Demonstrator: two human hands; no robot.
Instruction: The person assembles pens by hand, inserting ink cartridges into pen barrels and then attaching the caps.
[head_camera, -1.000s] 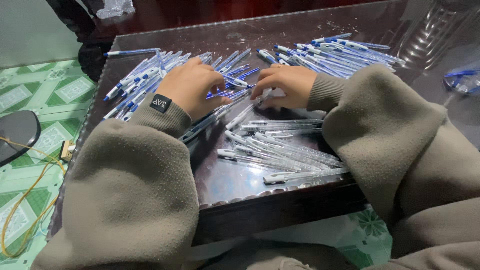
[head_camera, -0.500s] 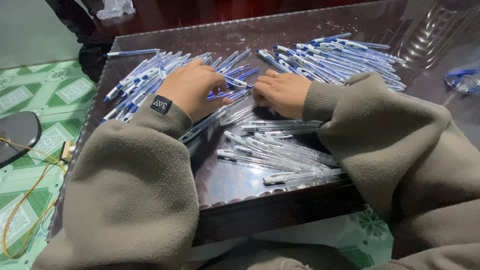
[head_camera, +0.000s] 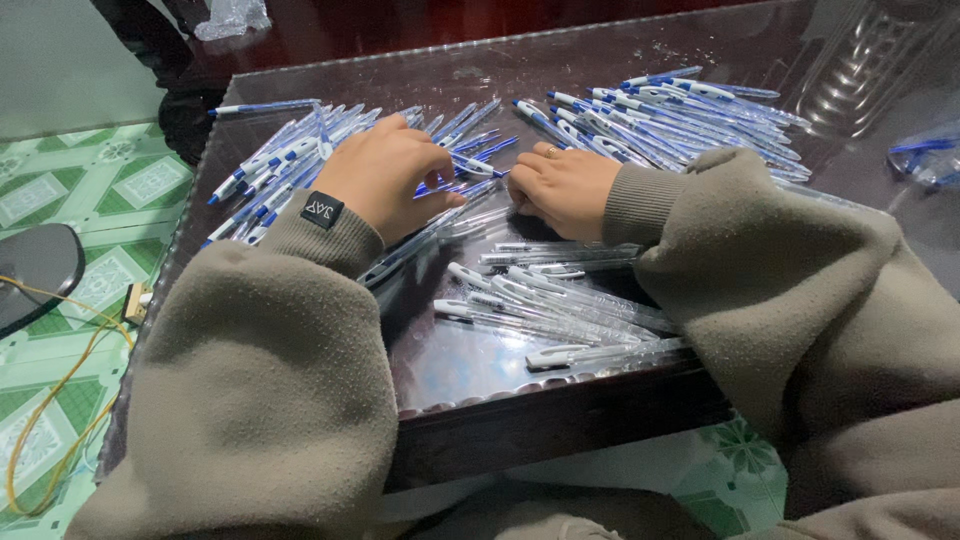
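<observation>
Your left hand (head_camera: 385, 180) lies palm down on the dark table (head_camera: 440, 360), fingers spread a little and pressing on the blue pen parts (head_camera: 470, 160) between your two hands. Your right hand (head_camera: 562, 185) rests just beside it, fingers curled under; you cannot tell from here whether it grips anything. A ring (head_camera: 551, 151) shows on one finger. To the far left lies a heap of blue and white pens (head_camera: 270, 165), and to the far right a second heap (head_camera: 680, 115). Near you, in front of your right sleeve (head_camera: 760, 260), lie the clear pen tubes (head_camera: 545, 300). Left of the table, a yellow cord (head_camera: 60, 400) trails over the green patterned floor (head_camera: 80, 190).
</observation>
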